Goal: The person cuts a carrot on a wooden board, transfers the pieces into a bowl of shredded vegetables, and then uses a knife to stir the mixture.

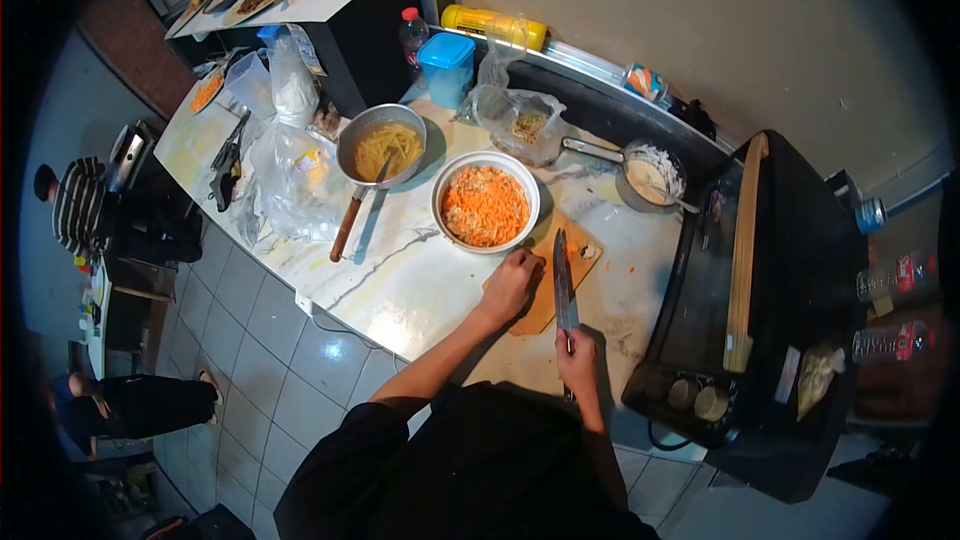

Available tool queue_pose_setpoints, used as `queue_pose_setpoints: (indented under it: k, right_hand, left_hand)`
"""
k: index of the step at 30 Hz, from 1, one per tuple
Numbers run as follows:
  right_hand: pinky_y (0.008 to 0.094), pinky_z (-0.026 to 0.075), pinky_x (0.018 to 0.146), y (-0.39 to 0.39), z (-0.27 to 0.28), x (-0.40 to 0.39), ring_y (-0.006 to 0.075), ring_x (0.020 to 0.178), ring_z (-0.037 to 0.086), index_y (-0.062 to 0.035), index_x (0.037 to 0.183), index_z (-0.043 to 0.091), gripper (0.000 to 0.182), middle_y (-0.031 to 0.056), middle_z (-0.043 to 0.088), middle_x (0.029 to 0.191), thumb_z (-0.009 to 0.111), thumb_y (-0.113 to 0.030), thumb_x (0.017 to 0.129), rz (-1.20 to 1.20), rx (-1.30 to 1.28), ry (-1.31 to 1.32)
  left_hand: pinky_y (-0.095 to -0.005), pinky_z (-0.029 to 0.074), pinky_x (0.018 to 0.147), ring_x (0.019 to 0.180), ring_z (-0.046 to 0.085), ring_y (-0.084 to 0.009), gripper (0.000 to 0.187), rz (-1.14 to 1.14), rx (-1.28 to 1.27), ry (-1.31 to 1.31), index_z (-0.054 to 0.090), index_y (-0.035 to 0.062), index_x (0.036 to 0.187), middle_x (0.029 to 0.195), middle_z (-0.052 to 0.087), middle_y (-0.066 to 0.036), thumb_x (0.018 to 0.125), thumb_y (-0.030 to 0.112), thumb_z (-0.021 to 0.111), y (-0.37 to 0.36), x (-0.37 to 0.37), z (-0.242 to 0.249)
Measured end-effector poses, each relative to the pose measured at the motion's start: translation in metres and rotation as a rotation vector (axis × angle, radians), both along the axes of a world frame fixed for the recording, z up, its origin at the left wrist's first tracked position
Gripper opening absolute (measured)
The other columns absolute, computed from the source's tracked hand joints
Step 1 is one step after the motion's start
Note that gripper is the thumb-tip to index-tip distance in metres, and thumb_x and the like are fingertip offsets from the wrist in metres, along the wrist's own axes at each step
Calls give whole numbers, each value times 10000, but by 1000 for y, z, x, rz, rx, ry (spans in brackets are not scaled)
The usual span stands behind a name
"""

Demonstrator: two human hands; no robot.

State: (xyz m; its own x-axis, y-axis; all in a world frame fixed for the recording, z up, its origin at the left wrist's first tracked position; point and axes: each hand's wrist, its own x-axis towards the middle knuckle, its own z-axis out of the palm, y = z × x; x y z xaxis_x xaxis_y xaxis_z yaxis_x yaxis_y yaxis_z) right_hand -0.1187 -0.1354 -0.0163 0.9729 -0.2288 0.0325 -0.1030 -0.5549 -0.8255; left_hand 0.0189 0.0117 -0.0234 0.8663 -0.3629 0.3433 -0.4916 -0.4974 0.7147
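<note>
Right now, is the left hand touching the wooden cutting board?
Touching. The head view shows the left hand resting flat on the cutting board's near-left edge, beside the white bowl of grated carrot, with no gap visible.

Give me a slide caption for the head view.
Right hand holds a knife over the board; left hand rests beside a bowl of shredded carrot.

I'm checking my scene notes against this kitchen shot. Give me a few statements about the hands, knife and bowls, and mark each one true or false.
1. The right hand holds the knife. True.
2. The left hand grips the spoon handle. False: it rests on the cutting board.
3. The white bowl holds an orange shredded mix. True.
4. The metal pot stands on the stove. False: it stands on the counter.
</note>
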Motion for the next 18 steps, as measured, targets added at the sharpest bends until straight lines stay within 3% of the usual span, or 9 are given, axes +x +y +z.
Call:
queue_pose_setpoints:
  k: [3,4,5,6,8,10,13,14,18]
  right_hand:
    - [405,396,454,9,-7,-1,264,464,553,35,778,555,249,160,499,543,555,-180,904,-48,167,141]
    - [371,412,394,14,2,0,208,411,539,33,779,550,245,113,478,520,541,-171,915,-51,246,222]
    - [371,412,394,17,1,-2,208,411,539,33,779,550,245,113,478,520,541,-171,915,-45,240,218]
    - [328,402,360,20,-3,-1,159,380,494,13,773,531,250,73,462,502,538,-180,932,-60,275,204]
    - [285,393,327,23,-4,-1,110,349,449,-6,768,513,259,32,447,484,536,-190,948,-70,305,183]
    - [338,416,353,21,-2,-4,171,386,521,20,793,550,239,71,483,530,529,-174,931,-124,329,201]
    - [364,407,385,18,-3,-7,196,414,525,33,800,549,235,101,481,535,527,-163,926,-134,287,184]
    - [414,418,499,10,-30,-8,274,522,548,44,806,548,250,154,513,593,540,-180,917,-105,139,116]
    - [456,402,629,9,-18,-2,364,663,547,43,822,552,271,198,542,672,551,-214,909,-78,72,135]
  left_hand:
    - [-423,481,735,837,602,-364,144,5,-130,127,622,3,958,871,612,-175,835,78,626,4,-3,1]
    - [-427,477,735,833,592,-366,116,-4,-170,106,626,5,919,859,605,-170,829,76,633,2,-3,-2]
    - [-431,472,736,829,582,-368,90,-14,-207,82,630,7,881,847,598,-165,822,74,640,0,-5,-4]
    - [-424,474,733,825,582,-367,78,-1,-235,101,636,11,838,846,600,-158,810,80,659,-4,-9,-2]
    - [-420,475,725,828,582,-361,76,17,-216,69,637,14,859,845,598,-164,809,69,653,-14,-17,-9]
    - [-419,477,717,820,584,-356,73,63,-223,52,636,11,869,842,598,-166,814,59,641,-21,-30,-10]
    - [-421,478,716,812,585,-358,73,54,-244,45,640,7,871,836,596,-168,814,52,639,-20,-40,-9]
    - [-412,480,726,806,591,-359,82,44,-231,69,661,2,870,829,613,-166,814,61,647,-16,-42,-8]
    - [-403,488,731,798,609,-358,111,-55,-241,108,679,-8,856,841,652,-174,803,90,675,-1,-38,1]
